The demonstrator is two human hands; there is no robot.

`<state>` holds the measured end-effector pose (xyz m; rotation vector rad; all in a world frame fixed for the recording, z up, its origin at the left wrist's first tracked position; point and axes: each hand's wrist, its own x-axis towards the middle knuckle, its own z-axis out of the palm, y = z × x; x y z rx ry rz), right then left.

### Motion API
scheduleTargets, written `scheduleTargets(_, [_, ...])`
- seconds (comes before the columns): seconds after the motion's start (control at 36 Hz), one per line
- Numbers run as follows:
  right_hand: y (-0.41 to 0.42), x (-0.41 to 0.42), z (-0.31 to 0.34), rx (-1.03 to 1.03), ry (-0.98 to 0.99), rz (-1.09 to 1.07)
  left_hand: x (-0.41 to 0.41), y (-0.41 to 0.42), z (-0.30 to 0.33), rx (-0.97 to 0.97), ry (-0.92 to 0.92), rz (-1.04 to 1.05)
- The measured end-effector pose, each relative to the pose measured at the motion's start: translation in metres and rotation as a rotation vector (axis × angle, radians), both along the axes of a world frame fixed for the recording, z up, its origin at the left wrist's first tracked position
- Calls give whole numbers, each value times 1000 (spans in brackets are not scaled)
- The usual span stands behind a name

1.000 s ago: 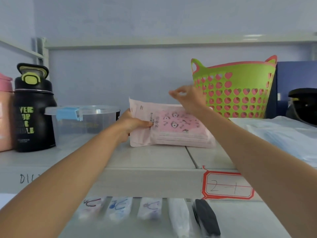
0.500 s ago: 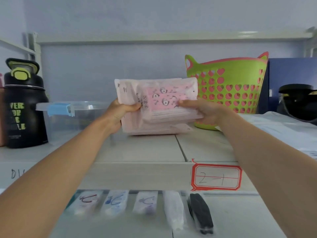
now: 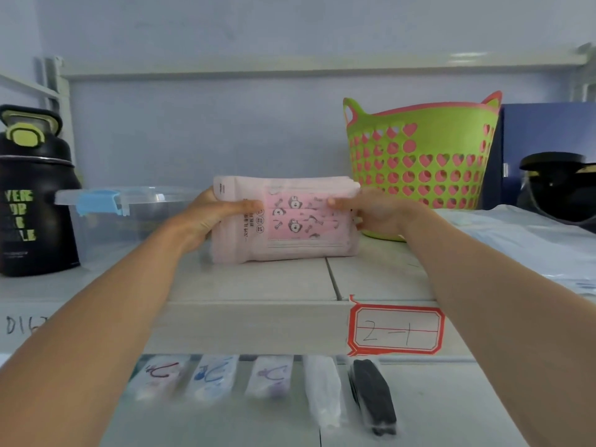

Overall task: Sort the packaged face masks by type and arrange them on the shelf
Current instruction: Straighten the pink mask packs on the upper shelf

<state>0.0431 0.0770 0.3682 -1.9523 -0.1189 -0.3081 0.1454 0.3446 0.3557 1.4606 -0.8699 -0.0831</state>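
Pink mask packs point(image 3: 290, 221): a bundle of pink packaged face masks printed with cartoon dogs and bones, standing on its long edge at the centre of the shelf point(image 3: 258, 282). Half a second ago it was held up off the boards; now its bottom edge rests on them.
Left hand point(image 3: 206, 217): clamped on the bundle's 9 o'clock end, thumb across the front face, fingers hidden behind. It has come down with the packs.
Right hand point(image 3: 374, 212): gripping the 3 o'clock end, thumb on the front near the top corner (a second ago it was lifted above the packs, pinching at their top edge).
Green basket point(image 3: 422, 162): at 2 o'clock from the bundle, with heart-shaped cut-outs and a pink rim, just behind the right hand.
Clear container point(image 3: 129, 217): at 9 o'clock from the bundle, lidded, with a blue latch.
Black bottle point(image 3: 32, 195): further out at 9 o'clock, near the picture's left edge.
Shelf label point(image 3: 396, 329): red-bordered, marked "2-1", on the shelf's front edge at 5 o'clock from the packs.
Lower masks point(image 3: 267, 379): a row of single wrapped masks on the level below, with a black mask point(image 3: 374, 395) at its right end.
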Motion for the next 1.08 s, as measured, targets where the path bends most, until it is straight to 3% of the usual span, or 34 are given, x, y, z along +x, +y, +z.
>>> scheduleTargets(0.19, [-2,0,-2,129,91,116,-6,3,-5,164,30,-90])
scheduleTargets(0.42, [7,-1,6,341,87,110,-1,0,-2,27,-55,137])
scheduleTargets(0.47, [4,3,11,459,49,51,1,0,-1,-24,-55,176])
scheduleTargets(0.53, [-8,17,10,630,20,-148,3,0,0,-88,-54,222])
scheduleTargets(0.56, [-14,24,7,583,32,-310,4,0,-1,-107,-52,237])
scheduleTargets(0.64, [-13,25,-7,6,276,-722,6,0,-1,-87,-42,254])
scheduleTargets(0.69, [-6,22,-9,-259,410,-760,7,-1,-2,-67,-27,256])
scheduleTargets(0.83, [8,32,-5,-467,462,-679,10,0,-2,-60,24,254])
scheduleTargets(0.94, [3,34,-8,-242,414,-696,12,1,-3,-56,40,249])
scheduleTargets(1.08, [-7,26,3,341,30,-705,14,1,-2,-77,61,256])
